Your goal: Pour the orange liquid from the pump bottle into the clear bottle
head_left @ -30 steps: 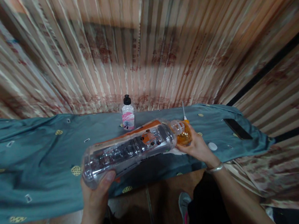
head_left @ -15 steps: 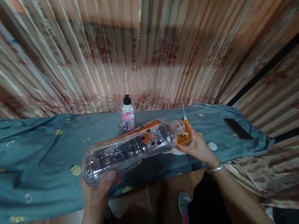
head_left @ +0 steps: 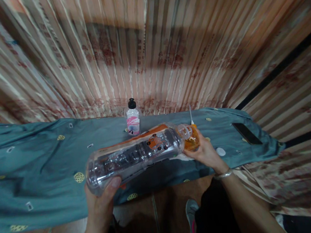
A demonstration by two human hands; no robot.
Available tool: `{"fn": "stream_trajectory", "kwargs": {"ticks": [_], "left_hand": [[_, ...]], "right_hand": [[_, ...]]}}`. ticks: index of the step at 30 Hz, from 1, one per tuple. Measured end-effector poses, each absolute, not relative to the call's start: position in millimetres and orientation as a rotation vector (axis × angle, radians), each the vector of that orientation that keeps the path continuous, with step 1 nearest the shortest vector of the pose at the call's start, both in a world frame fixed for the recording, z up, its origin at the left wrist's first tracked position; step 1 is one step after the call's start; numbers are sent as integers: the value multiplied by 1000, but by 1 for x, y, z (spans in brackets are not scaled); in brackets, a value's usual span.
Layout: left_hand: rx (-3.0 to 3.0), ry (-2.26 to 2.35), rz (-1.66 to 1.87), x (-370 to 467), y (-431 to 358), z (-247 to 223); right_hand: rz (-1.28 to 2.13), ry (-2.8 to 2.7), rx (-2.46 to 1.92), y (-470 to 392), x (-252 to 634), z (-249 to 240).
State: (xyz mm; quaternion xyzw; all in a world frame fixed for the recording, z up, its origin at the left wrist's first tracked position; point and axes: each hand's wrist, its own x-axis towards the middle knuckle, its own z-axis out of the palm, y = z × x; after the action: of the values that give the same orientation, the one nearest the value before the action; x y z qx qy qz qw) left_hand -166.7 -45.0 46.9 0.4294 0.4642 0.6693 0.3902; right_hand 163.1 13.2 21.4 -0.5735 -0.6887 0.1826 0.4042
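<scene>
A large clear plastic bottle (head_left: 137, 156) with an orange and dark label lies tilted across the front of me, its base lower left and its neck toward the right. My left hand (head_left: 102, 201) grips it round the base, thumb on the near side. At the neck end, my right hand (head_left: 204, 150) is closed round a small see-through amber container (head_left: 192, 142), which meets or overlaps the bottle's mouth. Whether the two touch I cannot tell. A thin pale rod (head_left: 191, 114) with an orange base sticks up just behind that hand. Something white shows partly beneath the right hand.
A small bottle (head_left: 133, 122) with a black cap and pink label stands at the back of the teal cloth (head_left: 49, 173). On the right lie a round white cap (head_left: 220, 151) and a dark phone (head_left: 246, 133). A striped curtain (head_left: 137, 51) hangs behind.
Almost nothing differs. Both hands keep their hold, and the large bottle stays at nearly the same tilt.
</scene>
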Motion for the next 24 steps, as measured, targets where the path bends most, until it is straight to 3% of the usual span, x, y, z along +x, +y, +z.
{"fn": "stream_trajectory", "kwargs": {"ticks": [24], "left_hand": [[1047,1140,1673,-166,-47,50]], "right_hand": [[496,-1709,-1442,13,164,19]]}}
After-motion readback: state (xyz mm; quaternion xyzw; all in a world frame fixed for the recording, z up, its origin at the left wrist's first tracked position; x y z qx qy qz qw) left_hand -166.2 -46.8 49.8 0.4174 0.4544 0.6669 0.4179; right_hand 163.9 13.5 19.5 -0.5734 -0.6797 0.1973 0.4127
